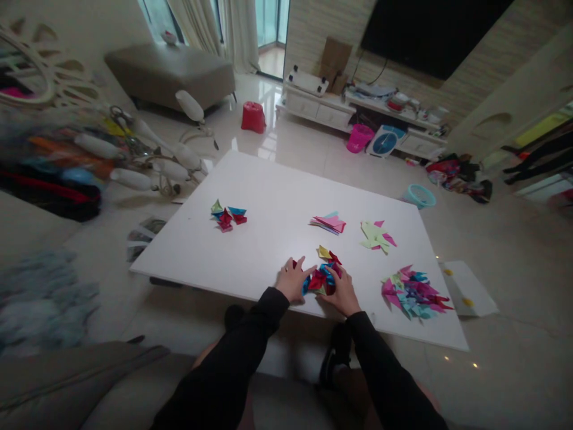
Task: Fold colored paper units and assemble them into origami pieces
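On the near part of the white table [264, 185], both hands are curled around a small heap of shiny folded paper pieces [319, 280] in red, blue and green. My left hand [293, 280] grips the heap's left side, with a bit of dark red showing at its fingers. From the right, my right hand [344, 294] closes on the same heap, its fingertips over blue and red pieces. A yellow folded piece [323, 252] pokes out just beyond the fingers. The pieces under my palms are hidden.
More shiny folded pieces [226, 218] lie left. Beyond my hands is a pink paper stack [330, 223]; right of it, pale green folded papers [375, 235]. A colourful pile of folded paper [414, 294] sits near the right edge. A lamp with white shades [174, 170] stands left.
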A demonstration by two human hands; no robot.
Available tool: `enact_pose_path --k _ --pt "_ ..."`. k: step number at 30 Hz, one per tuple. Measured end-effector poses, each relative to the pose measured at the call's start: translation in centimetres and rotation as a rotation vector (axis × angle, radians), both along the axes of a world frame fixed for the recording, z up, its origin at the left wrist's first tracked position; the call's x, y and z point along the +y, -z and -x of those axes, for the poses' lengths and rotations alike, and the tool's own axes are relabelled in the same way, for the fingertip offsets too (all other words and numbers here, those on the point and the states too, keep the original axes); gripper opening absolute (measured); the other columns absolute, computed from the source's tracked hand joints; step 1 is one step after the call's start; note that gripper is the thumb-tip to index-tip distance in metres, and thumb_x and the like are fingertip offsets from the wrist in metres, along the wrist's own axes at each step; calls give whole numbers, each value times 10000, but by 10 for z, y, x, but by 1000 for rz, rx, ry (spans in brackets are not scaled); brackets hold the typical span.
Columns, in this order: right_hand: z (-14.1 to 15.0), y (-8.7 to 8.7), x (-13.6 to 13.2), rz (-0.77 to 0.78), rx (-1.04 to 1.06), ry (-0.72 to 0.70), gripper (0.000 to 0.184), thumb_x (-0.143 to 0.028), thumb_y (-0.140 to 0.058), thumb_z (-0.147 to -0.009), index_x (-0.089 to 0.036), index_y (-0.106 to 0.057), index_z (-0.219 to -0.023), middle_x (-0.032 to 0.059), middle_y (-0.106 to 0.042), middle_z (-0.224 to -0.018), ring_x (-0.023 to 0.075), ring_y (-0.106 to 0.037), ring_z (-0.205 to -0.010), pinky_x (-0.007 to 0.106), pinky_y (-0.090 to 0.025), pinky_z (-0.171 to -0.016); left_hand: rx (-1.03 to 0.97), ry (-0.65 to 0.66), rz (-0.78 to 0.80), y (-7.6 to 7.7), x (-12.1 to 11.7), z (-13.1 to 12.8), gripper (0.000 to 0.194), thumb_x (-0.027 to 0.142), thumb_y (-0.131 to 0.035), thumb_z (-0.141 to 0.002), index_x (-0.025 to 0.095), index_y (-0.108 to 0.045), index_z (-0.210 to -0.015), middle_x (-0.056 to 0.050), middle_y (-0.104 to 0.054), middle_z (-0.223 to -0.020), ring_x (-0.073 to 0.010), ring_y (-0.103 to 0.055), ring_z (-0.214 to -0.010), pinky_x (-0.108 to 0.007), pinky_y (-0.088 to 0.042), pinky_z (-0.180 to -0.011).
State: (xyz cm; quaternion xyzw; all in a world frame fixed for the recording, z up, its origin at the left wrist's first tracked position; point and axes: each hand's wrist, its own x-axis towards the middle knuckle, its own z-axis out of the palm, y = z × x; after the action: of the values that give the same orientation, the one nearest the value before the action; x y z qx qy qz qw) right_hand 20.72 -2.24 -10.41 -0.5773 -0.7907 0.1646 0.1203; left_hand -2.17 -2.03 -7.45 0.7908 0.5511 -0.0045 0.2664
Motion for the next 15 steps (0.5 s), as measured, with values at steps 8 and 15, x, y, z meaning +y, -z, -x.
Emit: enact_pose_path --k 8,15 --pt "23 20 21 -115 227 -18 367 -243 -672 -784 -210 -674 -1150 127 -601 -1220 317 -564 -1110 519 -497 -990 -188 -137 -184 11 4 -15 589 230 -626 -893 332 -478 -1454 -100 -514 -1363 -276 -464 -1162 -412 -451 -985" --pt "62 -2 60 -167 394 -22 222 -229 -640 -830 -213 -694 -1045 103 -605 -1144 277 -611 -1058 461 -518 -963 -287 -534 -233 10 47 62 336 73 -638 -791 229 -675 -1086 -95 -593 -1125 -255 -516 -1073 -372 -460 -946"
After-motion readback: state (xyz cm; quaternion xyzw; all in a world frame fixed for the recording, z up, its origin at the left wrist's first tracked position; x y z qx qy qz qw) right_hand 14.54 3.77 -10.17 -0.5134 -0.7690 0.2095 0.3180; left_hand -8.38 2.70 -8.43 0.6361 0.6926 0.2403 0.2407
